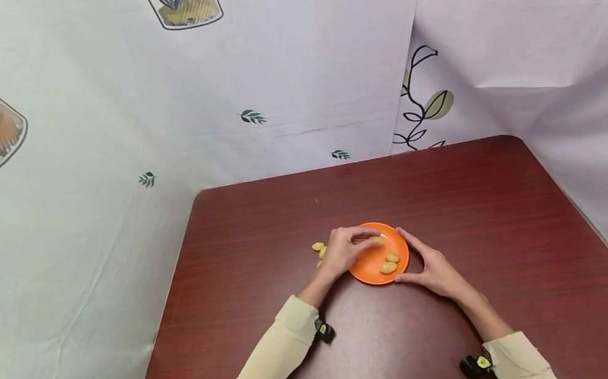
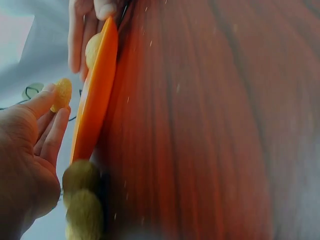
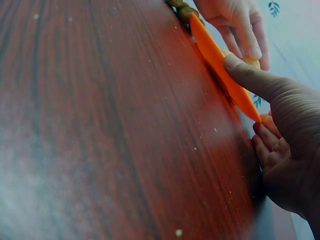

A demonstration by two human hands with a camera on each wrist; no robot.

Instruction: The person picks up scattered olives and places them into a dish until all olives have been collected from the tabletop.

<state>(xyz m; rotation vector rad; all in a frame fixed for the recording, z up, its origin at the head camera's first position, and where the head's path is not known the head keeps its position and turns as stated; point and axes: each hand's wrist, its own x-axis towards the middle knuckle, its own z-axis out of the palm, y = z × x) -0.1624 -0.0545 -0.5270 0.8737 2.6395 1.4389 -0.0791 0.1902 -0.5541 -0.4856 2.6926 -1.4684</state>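
Yellow piece (image 2: 62,95) is pinched by L hand (image 1: 342,251) above orange plate (image 1: 366,263); plate's R rim is held w/ thumb & fingers of R hand (image 1: 438,273). Two pcs (image 1: 388,268) are seen on plate, near R; other pcs (image 1: 318,246) are scattered on surface (image 1: 264,231), just L.

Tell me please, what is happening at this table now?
A person pinches a small yellowish piece in the left hand, above an orange plate. The right hand holds the plate by its rim. Two similar pieces lie on the plate, and a few others lie on the table beside it, by the left hand.
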